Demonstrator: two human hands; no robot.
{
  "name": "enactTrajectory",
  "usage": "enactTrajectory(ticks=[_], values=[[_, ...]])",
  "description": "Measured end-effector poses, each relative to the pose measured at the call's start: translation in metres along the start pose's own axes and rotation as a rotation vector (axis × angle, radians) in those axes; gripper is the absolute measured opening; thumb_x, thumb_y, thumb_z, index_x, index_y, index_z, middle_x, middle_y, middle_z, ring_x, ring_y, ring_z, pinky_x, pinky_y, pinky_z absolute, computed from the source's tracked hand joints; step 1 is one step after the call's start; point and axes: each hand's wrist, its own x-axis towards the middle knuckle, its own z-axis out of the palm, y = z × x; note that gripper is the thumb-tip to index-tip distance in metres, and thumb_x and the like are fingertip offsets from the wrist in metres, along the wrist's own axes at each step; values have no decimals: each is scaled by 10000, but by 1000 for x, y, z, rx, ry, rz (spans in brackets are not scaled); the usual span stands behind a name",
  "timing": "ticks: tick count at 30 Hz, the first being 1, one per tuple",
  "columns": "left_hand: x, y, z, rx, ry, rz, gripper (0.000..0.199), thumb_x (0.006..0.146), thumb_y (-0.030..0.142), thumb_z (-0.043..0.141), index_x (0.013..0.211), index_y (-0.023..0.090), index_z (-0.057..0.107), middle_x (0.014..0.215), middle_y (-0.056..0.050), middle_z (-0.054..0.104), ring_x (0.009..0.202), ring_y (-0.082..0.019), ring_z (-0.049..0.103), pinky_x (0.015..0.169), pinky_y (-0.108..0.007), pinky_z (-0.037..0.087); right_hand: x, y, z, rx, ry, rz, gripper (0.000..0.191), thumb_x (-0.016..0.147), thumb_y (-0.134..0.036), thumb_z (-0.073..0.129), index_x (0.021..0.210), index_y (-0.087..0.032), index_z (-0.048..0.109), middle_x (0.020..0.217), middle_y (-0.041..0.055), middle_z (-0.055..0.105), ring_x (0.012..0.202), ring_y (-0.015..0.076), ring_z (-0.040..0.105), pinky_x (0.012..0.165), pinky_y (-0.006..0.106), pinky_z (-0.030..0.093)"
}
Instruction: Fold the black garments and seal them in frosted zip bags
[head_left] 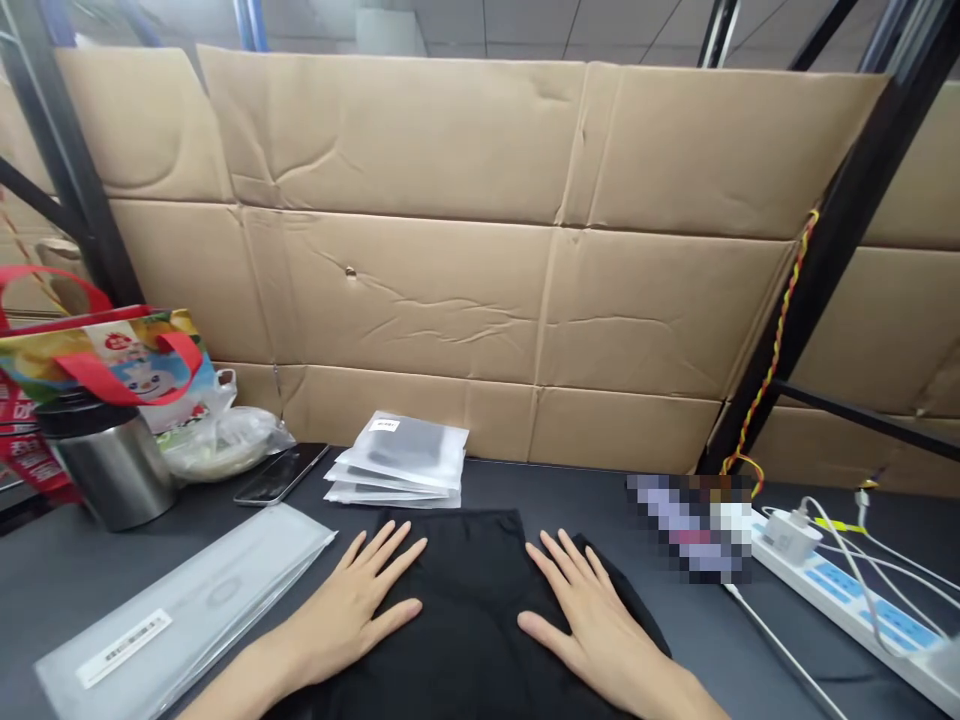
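Note:
A black piece of fabric [469, 610], seemingly a garment, lies spread on the dark table in front of me, its lower part cut off by the bottom of the view. On its left side my left hand [360, 600] rests flat with the fingers stretched out. My right hand [589, 620] lies likewise on the right side, fingers apart, and a fold of the black cloth sticks out beyond it. Neither hand grips anything. To the left of my left hand is a stack of long frosted plastic bags [202, 590] with a barcode label.
Behind the cloth sits a pile of packed clear bags [405, 455]. A phone [283, 474], a steel flask [112, 465], a plastic bag [225, 440] and a colourful tote [150, 345] stand left. Right are a power strip [847, 590] and cables. A cardboard wall [420, 290] closes the back.

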Motion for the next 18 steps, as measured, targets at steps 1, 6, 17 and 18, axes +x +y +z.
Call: enactTrajectory(ticks=[1,6,17,18], values=[[0,0,0,5,10,3,562,942,481,463,1457,370,266,1512,-33,322,1371,-323,305,1075,-555,291,0,2,-1,3,3,-6,708,879,-680,356,1458,-276,301,1546,44,203,1426,284,103,1144,541,101],[21,-17,-25,148,235,-23,340,986,316,382,1244,246,591,1207,-57,660,1100,-220,611,943,-347,475,2,3,3,-8,7,19,705,871,-688,367,1446,-282,331,1539,34,233,1426,283,124,1150,532,101],[90,-78,-55,375,332,135,539,759,35,460,1276,158,548,1333,-115,563,1294,-282,438,1068,-453,334,3,6,5,-52,14,24,726,872,-714,305,1453,-279,321,1542,9,230,1429,262,119,1156,501,129],[92,-77,-55,385,340,139,502,770,46,464,1247,163,570,1292,-111,597,1261,-273,478,1051,-438,366,3,7,7,-50,23,16,718,874,-708,313,1450,-280,328,1540,11,236,1428,265,123,1155,506,136]])
